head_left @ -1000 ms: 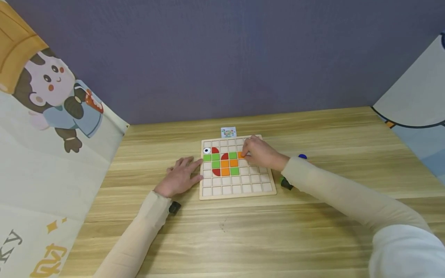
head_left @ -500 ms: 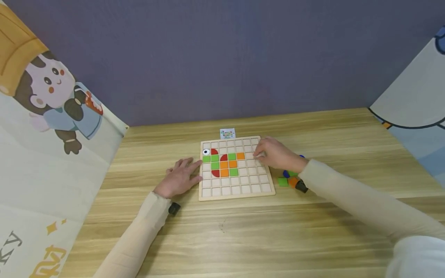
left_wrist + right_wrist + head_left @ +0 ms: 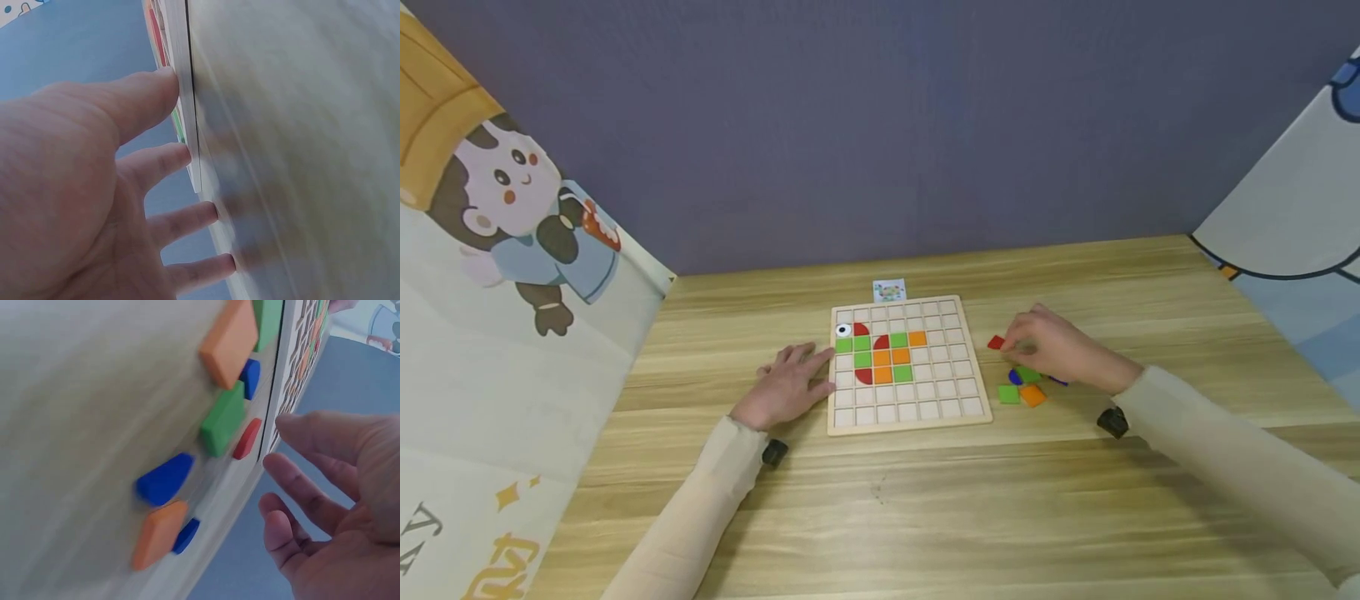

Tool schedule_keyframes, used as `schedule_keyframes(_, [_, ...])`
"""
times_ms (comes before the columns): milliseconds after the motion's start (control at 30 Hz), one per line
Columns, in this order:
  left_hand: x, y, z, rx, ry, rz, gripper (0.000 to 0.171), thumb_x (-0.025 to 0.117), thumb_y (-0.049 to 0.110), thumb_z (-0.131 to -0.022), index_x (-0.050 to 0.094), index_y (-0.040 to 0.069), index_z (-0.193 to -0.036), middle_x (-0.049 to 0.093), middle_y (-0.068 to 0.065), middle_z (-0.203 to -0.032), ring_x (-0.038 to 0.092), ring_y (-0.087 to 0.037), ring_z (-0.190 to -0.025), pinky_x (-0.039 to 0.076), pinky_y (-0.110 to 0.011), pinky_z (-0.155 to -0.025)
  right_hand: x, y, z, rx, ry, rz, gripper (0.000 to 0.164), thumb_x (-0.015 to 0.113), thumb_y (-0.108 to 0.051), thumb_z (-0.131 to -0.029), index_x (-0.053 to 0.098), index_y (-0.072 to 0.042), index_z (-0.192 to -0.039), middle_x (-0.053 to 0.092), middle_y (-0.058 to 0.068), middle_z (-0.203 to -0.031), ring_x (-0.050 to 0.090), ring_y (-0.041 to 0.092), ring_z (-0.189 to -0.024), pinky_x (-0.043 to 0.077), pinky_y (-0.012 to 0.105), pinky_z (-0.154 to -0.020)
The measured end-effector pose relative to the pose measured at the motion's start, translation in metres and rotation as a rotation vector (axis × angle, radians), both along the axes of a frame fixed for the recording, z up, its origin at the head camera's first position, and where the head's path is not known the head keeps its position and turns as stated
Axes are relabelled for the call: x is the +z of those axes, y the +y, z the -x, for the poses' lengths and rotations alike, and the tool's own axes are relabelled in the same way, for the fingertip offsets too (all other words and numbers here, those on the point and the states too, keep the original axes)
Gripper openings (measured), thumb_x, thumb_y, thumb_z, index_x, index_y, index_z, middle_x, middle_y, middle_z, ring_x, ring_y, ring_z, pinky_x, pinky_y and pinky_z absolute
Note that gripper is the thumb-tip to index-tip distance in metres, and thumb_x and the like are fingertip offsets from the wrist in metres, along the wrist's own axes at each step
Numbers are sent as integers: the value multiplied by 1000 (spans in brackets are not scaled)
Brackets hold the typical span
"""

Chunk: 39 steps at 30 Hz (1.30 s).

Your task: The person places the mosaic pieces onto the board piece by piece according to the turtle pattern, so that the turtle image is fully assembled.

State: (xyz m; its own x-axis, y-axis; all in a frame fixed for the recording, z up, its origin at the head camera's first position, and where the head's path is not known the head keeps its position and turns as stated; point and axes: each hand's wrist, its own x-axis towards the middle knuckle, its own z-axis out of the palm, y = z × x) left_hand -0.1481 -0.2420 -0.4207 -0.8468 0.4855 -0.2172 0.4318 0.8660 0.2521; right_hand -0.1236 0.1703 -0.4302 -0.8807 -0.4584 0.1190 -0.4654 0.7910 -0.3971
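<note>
My left hand (image 3: 782,390) lies with spread fingers at the left edge of the wooden grid board (image 3: 928,392); in the left wrist view the thumb and index fingertips (image 3: 181,152) touch its side. Set in the board are green, orange and red tiles and a white eye tile (image 3: 844,330). To the board's right, my right hand (image 3: 1051,346) hovers over loose tiles, fingers loosely bent. A red tile (image 3: 996,342) lies by its fingertips. In the right wrist view nothing shows between thumb and fingers, and the red tile (image 3: 248,439) is apart from them.
Loose tiles on the table include a green tile (image 3: 1009,394), an orange tile (image 3: 1033,395) and a blue tile (image 3: 1015,377). A small picture card (image 3: 889,290) sits behind the board. A dark partition (image 3: 925,150) rises at the table's back edge.
My right hand has left the orange tile, now lying in the board's grid, and moved right to the loose tiles, uncovering them. My left hand has stayed in place.
</note>
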Motion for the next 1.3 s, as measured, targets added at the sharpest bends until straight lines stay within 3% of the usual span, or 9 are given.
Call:
schedule_keyframes(300, [2, 1, -1, -5, 1, -7, 61, 48, 44, -97, 30, 18, -150, 21, -18, -152, 16, -45, -136, 23, -72, -93, -13, 20, -22, 12, -12, 21, 20, 80, -2, -73, 76, -15, -87, 63, -8, -92, 46, 16, -82, 42, 31, -67])
schedule_keyframes(467, [2, 1, -2, -1, -5, -1, 62, 48, 44, -97, 29, 19, -150, 20, -18, -152, 16, -45, -136, 22, -72, -94, -12, 24, -31, 23, -27, 15, 20, 81, -4, -72, 76, -16, -88, 62, -8, -95, 45, 14, -85, 45, 31, -69])
schedule_keyframes(833, [3, 2, -3, 9, -13, 0, 62, 48, 44, -97, 29, 19, -150, 20, -17, -153, 15, -45, -136, 21, -72, -95, -16, 26, -31, -7, -5, 22, 21, 80, -2, -73, 75, -16, -88, 63, -6, -97, 46, 15, -85, 44, 33, -70])
schedule_keyframes(1300, [3, 1, -3, 1, -12, 11, 62, 48, 44, -97, 28, 19, -150, 19, -17, -153, 14, -44, -137, 22, -72, -95, -16, 29, -31, 13, -23, 37, 25, 78, 0, -75, 75, -15, -95, 62, -9, -94, 41, 15, -79, 38, 31, -67])
